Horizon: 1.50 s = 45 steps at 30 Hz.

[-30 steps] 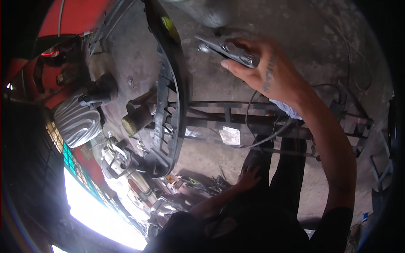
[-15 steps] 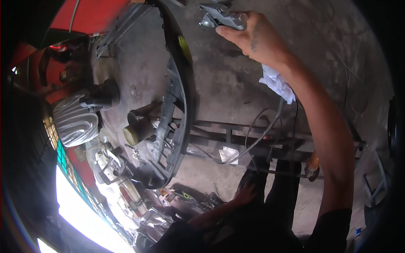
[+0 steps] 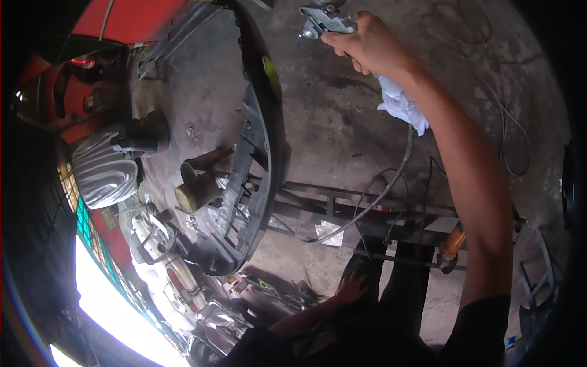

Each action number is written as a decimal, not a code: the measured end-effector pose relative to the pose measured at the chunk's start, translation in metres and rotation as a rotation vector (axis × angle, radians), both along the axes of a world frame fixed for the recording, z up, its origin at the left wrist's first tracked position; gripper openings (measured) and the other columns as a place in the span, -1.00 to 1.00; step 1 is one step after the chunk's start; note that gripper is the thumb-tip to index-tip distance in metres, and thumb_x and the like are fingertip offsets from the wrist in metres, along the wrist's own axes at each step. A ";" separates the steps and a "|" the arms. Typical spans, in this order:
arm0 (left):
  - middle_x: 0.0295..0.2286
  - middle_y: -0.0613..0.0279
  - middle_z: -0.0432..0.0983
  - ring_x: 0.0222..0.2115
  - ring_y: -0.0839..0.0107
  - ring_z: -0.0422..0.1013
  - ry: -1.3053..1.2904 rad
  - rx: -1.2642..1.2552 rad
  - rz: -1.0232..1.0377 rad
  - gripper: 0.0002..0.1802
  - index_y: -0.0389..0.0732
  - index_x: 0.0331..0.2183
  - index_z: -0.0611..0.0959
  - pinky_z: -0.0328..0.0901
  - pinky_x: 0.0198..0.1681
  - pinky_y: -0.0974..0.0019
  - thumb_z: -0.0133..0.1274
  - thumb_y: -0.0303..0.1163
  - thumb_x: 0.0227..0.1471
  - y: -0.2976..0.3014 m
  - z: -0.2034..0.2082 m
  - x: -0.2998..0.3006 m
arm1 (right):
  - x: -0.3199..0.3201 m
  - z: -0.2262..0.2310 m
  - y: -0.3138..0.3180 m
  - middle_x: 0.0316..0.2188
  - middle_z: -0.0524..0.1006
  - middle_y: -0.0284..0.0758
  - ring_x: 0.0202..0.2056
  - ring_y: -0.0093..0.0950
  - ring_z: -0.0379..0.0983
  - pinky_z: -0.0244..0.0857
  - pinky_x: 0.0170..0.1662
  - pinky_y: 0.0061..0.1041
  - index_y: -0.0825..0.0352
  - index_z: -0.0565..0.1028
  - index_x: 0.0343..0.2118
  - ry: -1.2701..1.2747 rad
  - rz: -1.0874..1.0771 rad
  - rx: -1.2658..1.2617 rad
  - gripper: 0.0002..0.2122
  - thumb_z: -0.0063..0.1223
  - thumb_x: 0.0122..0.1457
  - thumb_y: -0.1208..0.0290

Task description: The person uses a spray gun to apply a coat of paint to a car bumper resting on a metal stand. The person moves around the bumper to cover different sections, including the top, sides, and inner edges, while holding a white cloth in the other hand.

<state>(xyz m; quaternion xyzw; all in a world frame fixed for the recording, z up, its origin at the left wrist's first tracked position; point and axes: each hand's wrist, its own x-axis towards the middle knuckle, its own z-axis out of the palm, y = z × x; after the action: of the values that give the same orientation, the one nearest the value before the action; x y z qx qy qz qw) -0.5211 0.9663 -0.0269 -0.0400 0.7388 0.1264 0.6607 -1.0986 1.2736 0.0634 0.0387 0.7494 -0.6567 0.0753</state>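
Right hand (image 3: 373,46) clamped on silver spray gun (image 3: 330,21), 12 o'clock, apart from black bumper (image 3: 275,153) curving 11 to 8. Left hand (image 3: 353,289) on trouser leg (image 3: 362,266), 5 o'clock, fingers apart. Done versus left: can't tell.

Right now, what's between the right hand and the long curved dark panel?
Head view: the grey metal tool gripped in the right hand juts toward the long curved dark panel; past it, just concrete floor.
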 end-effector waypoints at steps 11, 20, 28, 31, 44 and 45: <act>0.36 -0.22 -0.01 0.29 -0.48 0.04 0.063 0.086 -0.021 -0.21 0.08 0.34 0.29 0.16 0.22 -0.45 0.08 0.11 0.19 -0.010 -0.006 0.011 | 0.034 0.045 0.025 -0.54 0.59 -0.29 -0.62 -0.50 0.46 0.33 -0.54 -0.43 0.47 0.57 -0.22 -0.148 0.162 -0.232 -0.71 0.28 0.24 0.28; 0.37 -0.19 -0.01 0.24 -0.48 0.12 0.157 0.108 -0.095 -0.21 0.09 0.34 0.30 0.24 0.18 -0.43 0.09 0.11 0.18 -0.022 -0.019 0.033 | 0.069 0.039 0.030 -0.51 0.61 -0.16 -0.55 -0.40 0.54 0.43 -0.43 -0.34 0.44 0.58 -0.16 0.305 0.022 0.025 -0.74 0.19 0.30 0.30; 0.38 -0.16 -0.02 0.26 -0.43 0.12 0.116 0.061 -0.090 -0.20 0.14 0.35 0.28 0.24 0.19 -0.43 0.10 0.11 0.17 -0.017 -0.020 0.028 | 0.139 0.036 0.028 -0.42 0.61 -0.19 -0.46 -0.45 0.56 0.41 -0.37 -0.33 0.41 0.58 -0.17 0.255 0.046 0.241 -0.65 0.25 0.28 0.15; 0.38 -0.17 -0.02 0.25 -0.43 0.13 0.125 0.065 -0.097 -0.20 0.16 0.35 0.27 0.25 0.18 -0.43 0.10 0.12 0.17 -0.022 -0.026 0.038 | 0.123 0.025 0.025 -0.48 0.59 -0.23 -0.55 -0.52 0.52 0.35 -0.51 -0.41 0.42 0.58 -0.13 0.170 0.154 0.194 -0.64 0.23 0.29 0.14; 0.36 -0.20 -0.01 0.26 -0.43 0.11 0.117 0.073 -0.100 -0.22 0.11 0.34 0.28 0.19 0.21 -0.43 0.11 0.06 0.18 -0.010 -0.011 0.024 | 0.103 0.053 0.023 -0.39 0.67 -0.15 -0.39 -0.39 0.63 0.48 -0.24 -0.37 0.39 0.58 -0.01 0.103 0.010 0.080 -0.56 0.30 0.21 0.12; 0.36 -0.20 -0.01 0.26 -0.43 0.11 0.104 0.065 -0.092 -0.22 0.10 0.34 0.28 0.18 0.22 -0.42 0.11 0.06 0.18 -0.007 -0.008 0.017 | 0.111 0.053 0.025 -0.35 0.68 -0.15 -0.33 -0.37 0.65 0.49 -0.17 -0.38 0.37 0.57 0.03 0.024 0.049 0.116 -0.49 0.34 0.17 0.07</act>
<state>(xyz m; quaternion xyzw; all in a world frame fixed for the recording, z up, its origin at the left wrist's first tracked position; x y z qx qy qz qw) -0.5038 0.9597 -0.0353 0.0221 0.7689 0.1216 0.6274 -0.9871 1.2982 0.1160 0.0166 0.7877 -0.6106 0.0799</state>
